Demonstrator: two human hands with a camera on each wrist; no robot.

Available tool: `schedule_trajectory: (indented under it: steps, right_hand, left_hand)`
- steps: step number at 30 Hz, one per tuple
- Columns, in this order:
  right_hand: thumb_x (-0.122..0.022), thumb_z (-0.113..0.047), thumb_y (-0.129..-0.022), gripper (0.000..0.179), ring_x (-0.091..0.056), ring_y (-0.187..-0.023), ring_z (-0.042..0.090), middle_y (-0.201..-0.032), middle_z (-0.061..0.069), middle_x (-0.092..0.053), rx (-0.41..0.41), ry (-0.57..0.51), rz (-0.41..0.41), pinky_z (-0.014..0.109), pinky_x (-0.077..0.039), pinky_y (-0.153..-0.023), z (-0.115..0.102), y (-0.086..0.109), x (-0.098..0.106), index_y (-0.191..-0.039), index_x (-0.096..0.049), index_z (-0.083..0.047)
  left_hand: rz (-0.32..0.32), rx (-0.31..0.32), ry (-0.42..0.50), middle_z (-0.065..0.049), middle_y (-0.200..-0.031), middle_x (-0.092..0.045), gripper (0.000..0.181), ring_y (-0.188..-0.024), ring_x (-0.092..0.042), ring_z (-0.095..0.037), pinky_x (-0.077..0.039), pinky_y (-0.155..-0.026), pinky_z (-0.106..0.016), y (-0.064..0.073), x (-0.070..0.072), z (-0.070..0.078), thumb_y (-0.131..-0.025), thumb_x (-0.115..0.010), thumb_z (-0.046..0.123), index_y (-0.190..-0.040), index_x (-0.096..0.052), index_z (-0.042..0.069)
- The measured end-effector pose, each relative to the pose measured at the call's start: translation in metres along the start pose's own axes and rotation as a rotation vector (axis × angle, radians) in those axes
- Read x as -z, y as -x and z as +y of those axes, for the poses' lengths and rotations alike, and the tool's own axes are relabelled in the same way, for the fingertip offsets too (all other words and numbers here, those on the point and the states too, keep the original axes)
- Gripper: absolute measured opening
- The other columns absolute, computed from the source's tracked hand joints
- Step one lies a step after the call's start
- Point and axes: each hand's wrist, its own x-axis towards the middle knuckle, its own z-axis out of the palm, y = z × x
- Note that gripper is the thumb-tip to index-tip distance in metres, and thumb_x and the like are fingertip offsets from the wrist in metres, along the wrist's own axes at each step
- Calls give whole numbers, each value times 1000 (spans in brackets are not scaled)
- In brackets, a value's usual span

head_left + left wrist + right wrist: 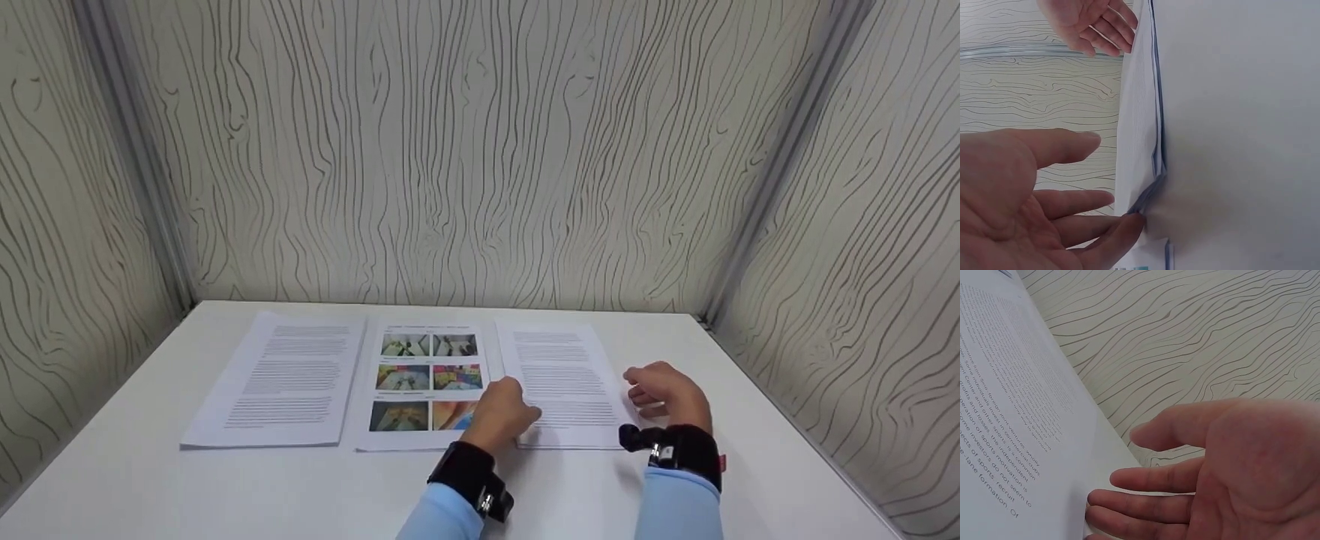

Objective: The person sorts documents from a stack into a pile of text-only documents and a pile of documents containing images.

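Note:
A stack of printed text sheets (562, 382) lies on the right part of the table, between both hands. At its near left corner is my left hand (499, 414). In the left wrist view, the lower fingers (1120, 239) touch the stack's edge, where the sheets bend up a little, while the thumb stands apart. My right hand (673, 394) is at the stack's right side. Seen from the right wrist, its fingers (1145, 506) extend toward the paper edge, the lower fingertips at or against it, with the thumb held away.
Left of that stack lies a sheet with colour photos (405, 442), partly behind the left hand. Another stack of text pages (289, 382) is farther left. The white table (247, 495) is bordered by patterned panels (450, 150) at the back and sides.

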Motion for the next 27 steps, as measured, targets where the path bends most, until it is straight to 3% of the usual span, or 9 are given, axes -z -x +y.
schedule_trajectory:
  steps: [4,6,10,13,17,21,27]
  right_hand:
    - [-50,-27,-108,54,-67,-123,39,-136,31,-66,30,10,-8,50,-57,-110,-2,0,0,-146,-45,12]
    - [-49,-26,-109,55,-65,-126,40,-138,32,-65,54,6,-12,52,-55,-113,-4,-1,0,-148,-44,12]
    - [-48,-28,-111,61,-60,-136,45,-144,33,-61,98,4,-10,55,-50,-119,-12,0,1,-154,-37,14]
    - [-47,-28,-112,60,-60,-138,47,-145,35,-61,149,8,0,55,-52,-118,-21,2,3,-153,-40,14]
    - [-48,-26,-112,52,-65,-133,44,-142,33,-64,236,-14,30,51,-56,-114,-35,9,5,-147,-50,12]
    - [-51,-26,-112,44,-71,-117,30,-125,23,-72,331,-61,96,39,-61,-102,-54,23,6,-138,-59,8]
    - [-55,-23,-112,25,-62,-90,13,-94,-2,-65,499,-199,160,25,-55,-79,-105,57,-4,-120,-65,-2]
  left_hand:
    - [27,-20,-50,1,-74,-65,20,-64,-55,-16,-44,-58,-34,-5,2,-4,-85,-79,27,-80,-70,10]
    - [38,-33,-63,-4,-80,-71,22,-68,-59,-18,-49,-61,-36,0,9,2,-87,-79,28,-85,-72,7]
    - [12,-48,-15,-18,-112,-80,34,-96,-75,-27,-62,-87,-46,31,48,37,-94,-78,25,-112,-77,-4]
    - [-26,-77,32,-21,-121,-79,37,-107,-77,-30,-63,-95,-48,54,76,62,-98,-77,22,-123,-75,-5]
    - [-78,-167,24,-13,-110,-80,28,-89,-74,-21,-61,-79,-39,65,98,70,-101,-74,24,-116,-78,1]
    - [-119,-250,17,-3,-91,-71,20,-76,-59,-13,-48,-70,-31,74,126,76,-104,-73,25,-103,-76,6]
    - [-90,-326,21,6,-75,-49,27,-69,-47,-12,-39,-66,-28,93,180,84,-108,-67,29,-85,-61,15]
